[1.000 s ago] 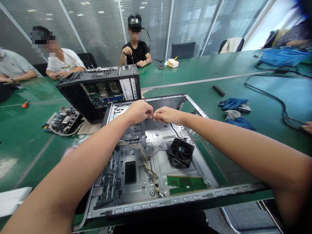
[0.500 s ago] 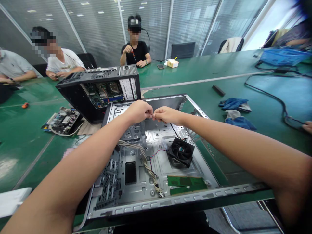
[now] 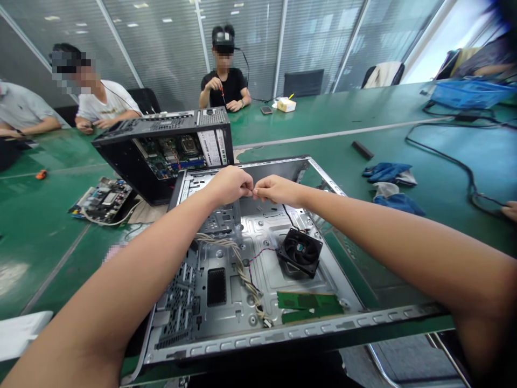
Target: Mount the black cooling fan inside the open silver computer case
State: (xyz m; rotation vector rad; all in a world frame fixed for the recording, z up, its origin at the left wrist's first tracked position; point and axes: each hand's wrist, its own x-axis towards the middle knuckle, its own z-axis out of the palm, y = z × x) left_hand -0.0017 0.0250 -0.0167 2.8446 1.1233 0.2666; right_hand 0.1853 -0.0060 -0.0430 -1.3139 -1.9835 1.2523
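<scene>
Over the far part of an open computer case [image 3: 226, 338], my left hand [image 3: 231, 184] and my right hand [image 3: 277, 191] meet fingertip to fingertip. Both are closed in a pinch, and whatever sits between the fingers is too small or hidden to name. A dark cable runs down from below my right hand toward a black cooling fan [image 3: 300, 250] lying in the case. Nearer to me, green memory sticks [image 3: 309, 300] rest on the metal floor. A bundle of twisted cables [image 3: 238, 264] stretches across the case's middle.
A second, upright computer case [image 3: 169, 156] stands behind on the left, beside a motherboard [image 3: 105, 199]. Blue gloves [image 3: 390, 175], a dark bar [image 3: 362, 150], black cables [image 3: 448, 148] and a blue basket [image 3: 468, 94] are to the right. Other people sit across the table [image 3: 315, 121].
</scene>
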